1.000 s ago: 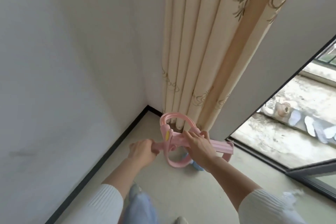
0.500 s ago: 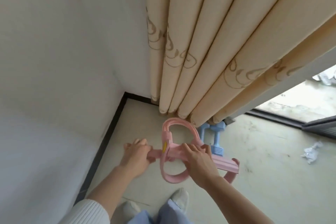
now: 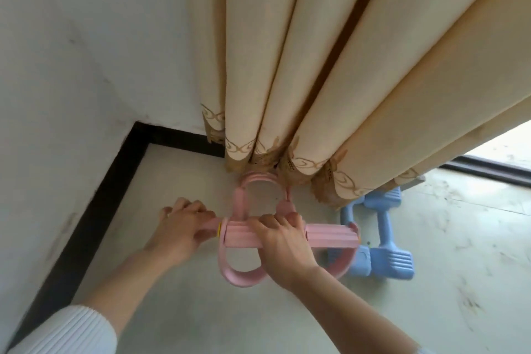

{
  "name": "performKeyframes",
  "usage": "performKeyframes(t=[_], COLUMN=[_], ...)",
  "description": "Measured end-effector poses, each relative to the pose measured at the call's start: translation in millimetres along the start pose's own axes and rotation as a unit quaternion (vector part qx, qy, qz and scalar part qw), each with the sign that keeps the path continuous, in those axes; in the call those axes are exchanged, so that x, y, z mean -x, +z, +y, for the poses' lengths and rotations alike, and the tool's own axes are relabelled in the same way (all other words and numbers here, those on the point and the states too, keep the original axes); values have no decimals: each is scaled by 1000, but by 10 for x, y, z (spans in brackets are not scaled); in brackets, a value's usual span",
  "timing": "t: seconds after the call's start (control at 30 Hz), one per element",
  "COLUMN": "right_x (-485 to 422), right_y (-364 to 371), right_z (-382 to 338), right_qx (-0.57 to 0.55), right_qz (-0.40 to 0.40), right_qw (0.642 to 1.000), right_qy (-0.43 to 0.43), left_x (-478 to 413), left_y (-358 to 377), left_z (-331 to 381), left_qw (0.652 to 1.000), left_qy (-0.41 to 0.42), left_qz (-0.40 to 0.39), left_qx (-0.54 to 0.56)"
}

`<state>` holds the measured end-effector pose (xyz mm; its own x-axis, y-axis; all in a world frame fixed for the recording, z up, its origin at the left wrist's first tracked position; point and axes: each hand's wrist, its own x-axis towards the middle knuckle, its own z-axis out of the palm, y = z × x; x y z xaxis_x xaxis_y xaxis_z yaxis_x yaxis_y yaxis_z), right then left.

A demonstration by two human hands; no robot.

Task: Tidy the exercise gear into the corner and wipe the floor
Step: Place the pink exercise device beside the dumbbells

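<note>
Left hand (image 3: 181,231) is clenched round the smooth left end of the pink exerciser (image 3: 330,234), fingers curled over the top of the grip and thumb tucked below, its white ribbed sleeve (image 3: 66,333) low in the frame. To its left a white wall (image 3: 71,66) comes down to a black skirting (image 3: 109,201) that runs along the floor (image 3: 431,282) and turns at the corner behind; a strip of bare floor lies between that skirting and the hand. The exerciser is a pink ribbed bar lying crosswise, with a thin yellow ring (image 3: 219,228) where the grip meets it. One pink loop (image 3: 230,273) hangs down to the floor on the near side, and a pink arch (image 3: 258,177) rises on the far side until its top touches the curtain hem. It sits low in the corner area, just in front of the cream curtain (image 3: 316,66), whose folds end in a brown scroll border. The right hand (image 3: 283,253) grasps the middle of the ribbed bar from above, fingers wrapped over its far edge. Right of the bar's end, two blue dumbbells (image 3: 385,227) lie on the floor, partly under the curtain and just beside the exerciser. Past them the pale, scuffed floor opens out to a dark door track (image 3: 488,169).
</note>
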<state>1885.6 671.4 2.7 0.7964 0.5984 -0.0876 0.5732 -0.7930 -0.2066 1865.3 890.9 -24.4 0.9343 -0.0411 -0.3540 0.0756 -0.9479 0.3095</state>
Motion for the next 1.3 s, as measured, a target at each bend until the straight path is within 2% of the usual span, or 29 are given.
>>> performKeyframes(t=[0.13,0.2,0.37,0.47,0.63,0.8,0.9,1.0,1.17,1.3], right_x=[-295,-390,-435,-364,-305,-295,-269,-140,129,280], right_y=[377,528,938,1065,1091,987,746,300,-893,-1944], right_z=[73,75,112,66,86,194,189,89,-264,-626], right_qx=[12,13,-28,-56,-108,-107,-97,-100,-81,-76], right_qz=[35,39,33,23,32,-25,-92,-114,-176,-182], right_qw=[999,999,999,998,994,994,991,987,981,980], right_qy=[2,-7,-10,-4,9,15,30,47,29,-14], left_x=[-329,-445,-617,-673,-760,-774,-638,-318,500,1242], left_y=[297,413,628,718,759,621,426,66,-843,-1787], left_z=[-258,-360,-466,-515,-638,-549,-352,-64,476,903], left_qw=[997,997,999,996,986,980,983,977,973,966], left_qy=[21,32,-30,-28,-17,-37,-79,-124,-125,-150], left_qz=[55,68,-3,-73,-141,-180,-144,-68,-6,44], left_qx=[39,22,38,51,84,81,86,157,194,204])
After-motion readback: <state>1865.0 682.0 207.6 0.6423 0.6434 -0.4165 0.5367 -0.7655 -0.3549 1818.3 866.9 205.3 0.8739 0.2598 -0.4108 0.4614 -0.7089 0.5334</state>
